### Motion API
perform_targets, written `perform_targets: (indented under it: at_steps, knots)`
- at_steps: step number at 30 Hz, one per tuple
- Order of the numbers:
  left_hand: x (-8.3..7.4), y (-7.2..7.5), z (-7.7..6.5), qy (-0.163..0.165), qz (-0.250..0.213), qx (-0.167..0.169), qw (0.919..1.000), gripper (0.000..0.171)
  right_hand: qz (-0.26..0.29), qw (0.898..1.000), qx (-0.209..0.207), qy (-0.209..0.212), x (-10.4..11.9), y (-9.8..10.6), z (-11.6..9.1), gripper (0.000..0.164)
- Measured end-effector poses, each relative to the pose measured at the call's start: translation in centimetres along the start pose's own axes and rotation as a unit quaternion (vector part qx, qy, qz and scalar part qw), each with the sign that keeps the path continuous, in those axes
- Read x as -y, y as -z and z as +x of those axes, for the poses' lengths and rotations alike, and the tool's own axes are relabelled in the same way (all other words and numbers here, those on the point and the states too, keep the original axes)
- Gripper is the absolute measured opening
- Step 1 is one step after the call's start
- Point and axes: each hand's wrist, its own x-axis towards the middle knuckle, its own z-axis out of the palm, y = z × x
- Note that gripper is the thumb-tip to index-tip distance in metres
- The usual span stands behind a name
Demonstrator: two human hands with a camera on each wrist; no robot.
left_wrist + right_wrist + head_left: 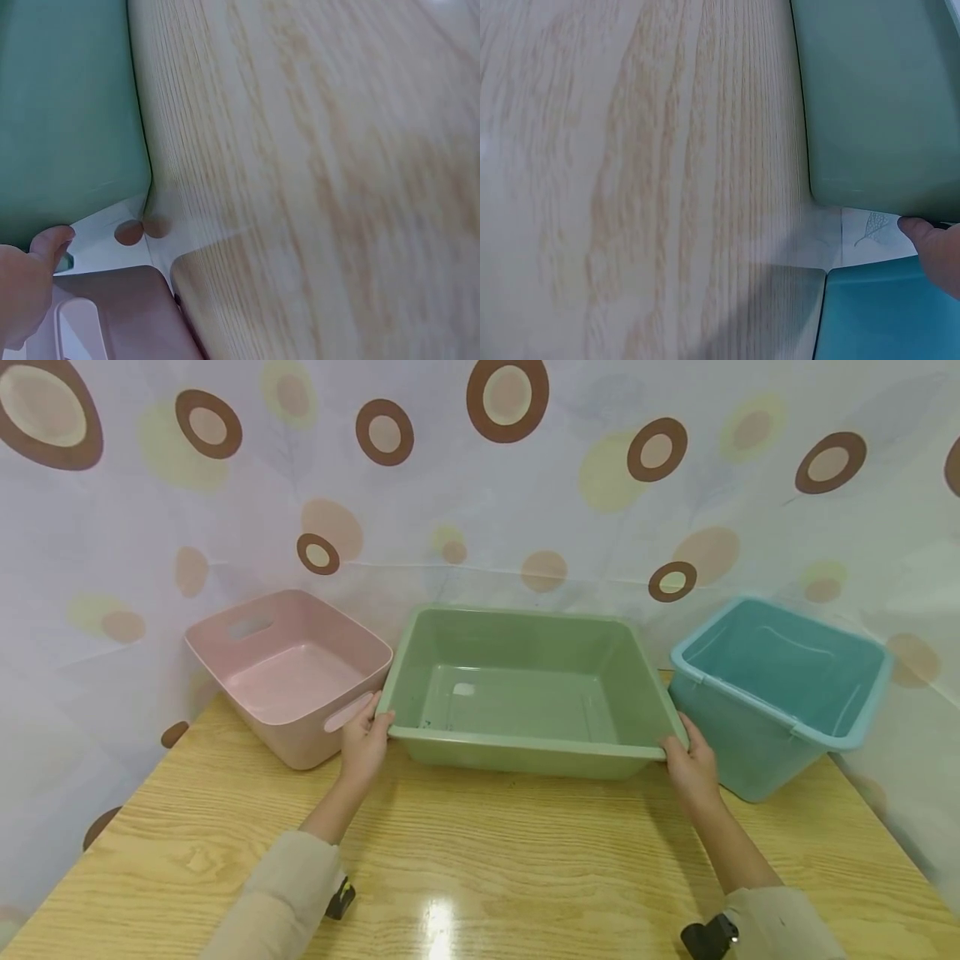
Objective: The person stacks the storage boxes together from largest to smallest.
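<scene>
A wide green plastic basin (517, 702) sits between two other containers on the wooden table, its inside facing up. My left hand (364, 745) grips its front left corner, thumb over the rim and fingers under it. At the front right corner my right hand (692, 768) holds the rim the same way. In the left wrist view the left hand (26, 281) shows at the basin's edge, close over the pink bin (124, 307). The right wrist view has the right hand (939, 251) between the basin (885, 112) and the blue bin (892, 311).
Left of the basin stands a pink bin (300, 739) with handle slots. A deeper blue bin (742, 735) with a thick rim stands to the right. Behind them hangs a patterned cloth (465, 502). The wooden table (517, 852) stretches toward me.
</scene>
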Motion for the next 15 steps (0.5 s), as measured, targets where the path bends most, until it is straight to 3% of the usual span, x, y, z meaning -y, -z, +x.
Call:
perform_targets:
  at_steps: [15]
  knots:
    - [-0.06, 0.37, -0.48, -0.001, 0.002, -0.002, 1.0000, 0.050, 0.009, 1.000, 0.001, -0.005, -0.22, -0.01, -0.11, 0.060]
